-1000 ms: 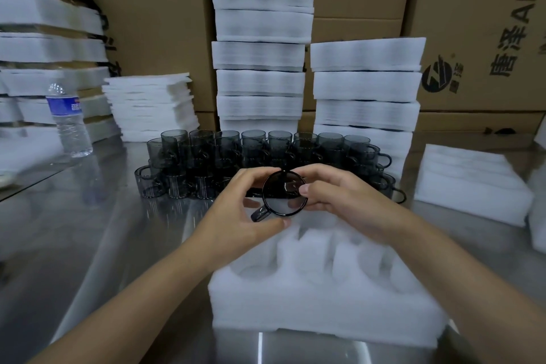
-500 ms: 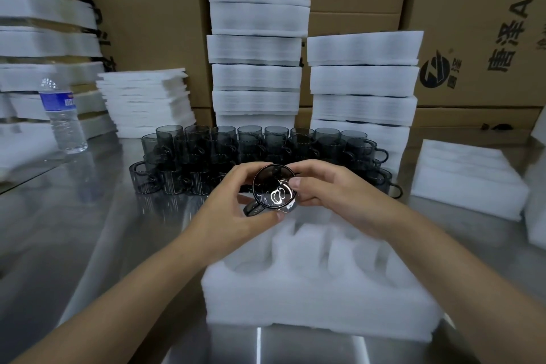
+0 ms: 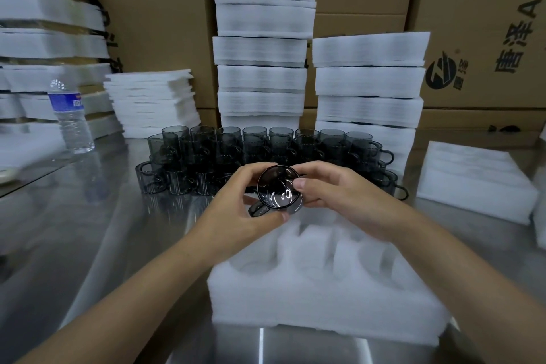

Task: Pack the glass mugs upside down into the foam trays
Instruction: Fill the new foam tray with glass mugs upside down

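Note:
I hold one dark glass mug (image 3: 277, 188) in both hands above the far edge of a white foam tray (image 3: 325, 313). The mug's round end faces me and its handle points down-left. My left hand (image 3: 245, 204) grips it from the left and below, and my right hand (image 3: 328, 189) pinches it from the right. The tray lies on the steel table right in front of me, its round pockets bare. Several more dark mugs (image 3: 266, 151) stand upright in rows behind my hands.
Tall stacks of foam trays (image 3: 263, 50) rise behind the mugs, with more foam sheets (image 3: 150, 100) at the left and a pile (image 3: 475, 180) at the right. A water bottle (image 3: 69, 118) stands at the left. Cardboard boxes (image 3: 484, 38) form the back wall.
The mug has tipped a little in my hands, and light reflections now show on its round face. Both hands stay in nearly the same spot above the tray.

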Demonstrator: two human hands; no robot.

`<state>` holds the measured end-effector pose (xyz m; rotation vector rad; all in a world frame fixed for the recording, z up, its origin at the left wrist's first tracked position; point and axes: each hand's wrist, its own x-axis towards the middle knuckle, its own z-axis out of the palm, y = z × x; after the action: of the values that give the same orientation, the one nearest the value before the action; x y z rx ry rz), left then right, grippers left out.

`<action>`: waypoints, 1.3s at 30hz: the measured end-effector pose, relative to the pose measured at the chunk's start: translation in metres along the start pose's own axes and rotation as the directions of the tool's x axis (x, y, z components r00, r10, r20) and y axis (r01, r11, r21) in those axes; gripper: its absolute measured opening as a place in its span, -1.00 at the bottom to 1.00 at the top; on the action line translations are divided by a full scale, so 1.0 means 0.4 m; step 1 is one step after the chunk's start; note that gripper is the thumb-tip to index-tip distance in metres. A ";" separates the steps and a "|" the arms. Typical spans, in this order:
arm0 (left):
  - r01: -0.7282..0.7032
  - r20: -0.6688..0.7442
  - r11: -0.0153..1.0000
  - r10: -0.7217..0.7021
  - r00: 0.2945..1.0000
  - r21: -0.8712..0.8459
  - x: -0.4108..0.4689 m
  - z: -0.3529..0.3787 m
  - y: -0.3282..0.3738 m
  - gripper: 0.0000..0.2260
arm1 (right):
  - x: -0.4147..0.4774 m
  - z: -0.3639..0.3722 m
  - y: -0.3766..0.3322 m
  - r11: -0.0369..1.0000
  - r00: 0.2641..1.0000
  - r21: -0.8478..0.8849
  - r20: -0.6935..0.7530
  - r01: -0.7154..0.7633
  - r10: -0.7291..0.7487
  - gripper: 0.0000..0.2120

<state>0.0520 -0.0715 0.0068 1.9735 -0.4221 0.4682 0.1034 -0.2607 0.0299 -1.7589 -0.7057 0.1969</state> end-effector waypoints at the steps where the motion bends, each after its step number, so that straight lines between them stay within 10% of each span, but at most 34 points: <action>1: -0.003 -0.002 1.000 0.003 1.000 0.005 0.000 -0.001 -0.002 -0.41 | 0.000 0.000 0.000 1.000 1.000 -0.001 0.002 0.002 -0.002 -0.72; 15: -0.138 -0.051 0.981 0.146 0.988 0.140 -0.003 -0.004 0.005 -0.42 | -0.006 0.000 -0.005 0.998 0.999 -0.052 0.025 0.034 -0.033 -0.51; 29: 0.020 -0.324 0.994 0.016 0.946 0.108 0.000 0.001 -0.015 -0.53 | -0.006 0.004 -0.007 0.998 1.000 -0.058 -0.015 -0.021 0.020 -0.52; 39: 0.098 -0.177 0.970 -0.058 0.983 0.224 0.001 -0.004 -0.007 -0.53 | -0.003 0.005 -0.004 0.997 0.999 -0.074 -0.025 -0.033 0.032 -0.78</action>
<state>0.0535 -0.0690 0.0054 2.1455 -0.1873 0.6533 0.1008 -0.2595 0.0305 -1.8418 -0.6752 0.1739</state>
